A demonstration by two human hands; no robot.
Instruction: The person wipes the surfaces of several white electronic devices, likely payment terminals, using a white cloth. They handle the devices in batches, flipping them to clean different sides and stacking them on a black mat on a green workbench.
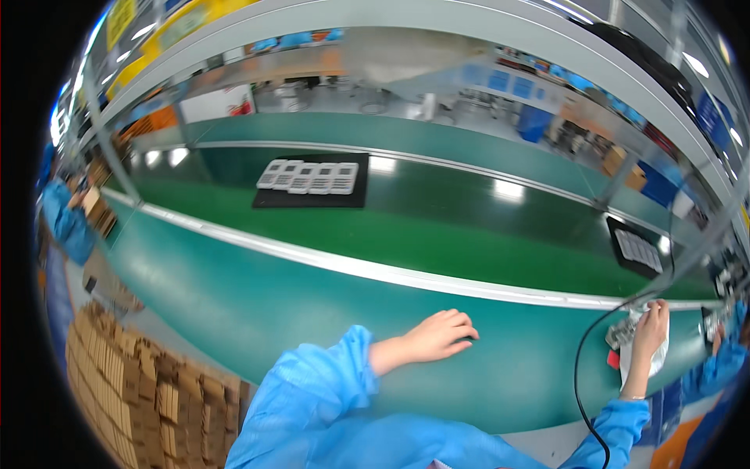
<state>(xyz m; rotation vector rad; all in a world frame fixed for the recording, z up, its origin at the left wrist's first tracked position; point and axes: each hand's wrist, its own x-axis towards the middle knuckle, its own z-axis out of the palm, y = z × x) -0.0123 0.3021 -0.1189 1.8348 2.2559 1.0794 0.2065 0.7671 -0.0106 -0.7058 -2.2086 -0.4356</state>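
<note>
My left hand [441, 336] rests palm down on the teal tabletop [508, 383], fingers loosely stretched and holding nothing. Off to the right, my right hand [650, 332] has its fingers closed at the top of a white plastic bag [658, 361]. Beside the bag, partly covered by it, lie small grey-and-white pieces [621, 334], too blurred to name. A small red piece [613, 359] sits just below them. Between my two hands a black cable [577, 367] hangs down in a curve.
Beyond a white rail [375, 275] runs a green conveyor belt [437, 238]. A black tray [355, 199] there bears several white devices [311, 177]; another black tray [625, 258] lies far right. Cardboard boxes [148, 383] stack at lower left. Blue-sleeved people [69, 223] work at both sides.
</note>
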